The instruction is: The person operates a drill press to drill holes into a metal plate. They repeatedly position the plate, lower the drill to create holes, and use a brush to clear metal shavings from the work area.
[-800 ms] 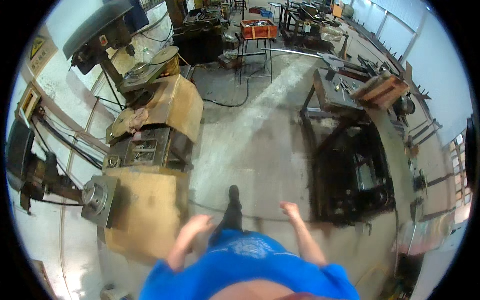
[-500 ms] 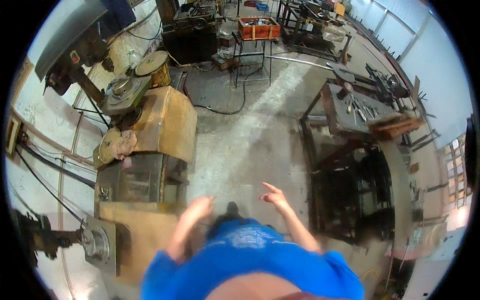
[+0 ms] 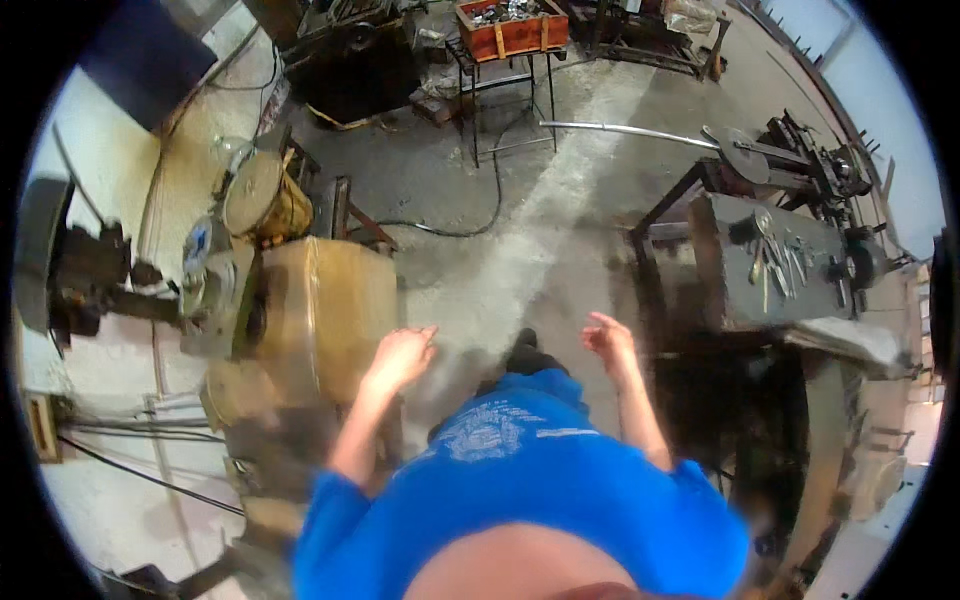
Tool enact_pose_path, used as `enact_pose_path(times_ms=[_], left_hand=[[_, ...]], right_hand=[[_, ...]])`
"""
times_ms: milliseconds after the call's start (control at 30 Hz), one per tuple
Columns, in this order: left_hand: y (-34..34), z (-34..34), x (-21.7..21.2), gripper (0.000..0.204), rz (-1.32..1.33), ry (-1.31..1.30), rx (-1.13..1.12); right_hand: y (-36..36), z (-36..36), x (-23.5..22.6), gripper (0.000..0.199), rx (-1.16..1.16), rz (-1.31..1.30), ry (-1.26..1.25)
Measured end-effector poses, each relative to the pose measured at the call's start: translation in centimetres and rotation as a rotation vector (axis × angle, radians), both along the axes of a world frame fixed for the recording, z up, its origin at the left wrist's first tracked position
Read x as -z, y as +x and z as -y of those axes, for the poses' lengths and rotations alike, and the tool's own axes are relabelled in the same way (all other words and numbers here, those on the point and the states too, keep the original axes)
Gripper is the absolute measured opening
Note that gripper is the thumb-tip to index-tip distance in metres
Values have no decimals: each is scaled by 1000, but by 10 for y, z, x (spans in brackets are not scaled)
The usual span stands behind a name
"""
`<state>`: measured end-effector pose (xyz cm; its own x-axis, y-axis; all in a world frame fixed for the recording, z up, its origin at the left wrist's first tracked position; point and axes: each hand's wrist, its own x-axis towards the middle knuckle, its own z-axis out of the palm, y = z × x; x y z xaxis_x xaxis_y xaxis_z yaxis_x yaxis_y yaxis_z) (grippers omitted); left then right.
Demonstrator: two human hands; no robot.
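Observation:
My left hand hangs in front of me on the left, beside a tan box-like cabinet. Its index finger points out while the other fingers curl loosely, and I see nothing in it. On the right, my right hand is raised above the floor with its fingers partly spread and no object in it. The nearest thing to that hand is the dark metal workbench, which stands apart from it. Several hand tools, wrench-like in shape, lie on the bench top.
Ahead, a red wooden crate full of small metal parts sits on a metal stand. A long metal bar reaches toward the bench. A black cable crosses the concrete floor. A drill-press-like machine and a drum line the left.
The view has moved forward between the machines; the crate and bench now look nearer. Both hands have swung higher in the picture, the right one farther right. Neither has taken hold of anything.

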<state>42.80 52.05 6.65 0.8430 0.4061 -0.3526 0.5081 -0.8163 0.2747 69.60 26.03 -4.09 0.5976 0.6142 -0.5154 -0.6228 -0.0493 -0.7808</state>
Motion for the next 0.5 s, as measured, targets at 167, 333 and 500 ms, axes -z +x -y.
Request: enact_pose_path(times_ms=[167,333,500], left_hand=[[62,-76,-24,41,-33,-113,-68],[127,-165,-13,40,-75,-118,-130],[203,-268,11,42,-115,-200,-78]], right_hand=[[97,-96,-45,45,59,81,116],[178,-185,-61,44,82,347,154],[263,-289,-42,51,151,682,241]])
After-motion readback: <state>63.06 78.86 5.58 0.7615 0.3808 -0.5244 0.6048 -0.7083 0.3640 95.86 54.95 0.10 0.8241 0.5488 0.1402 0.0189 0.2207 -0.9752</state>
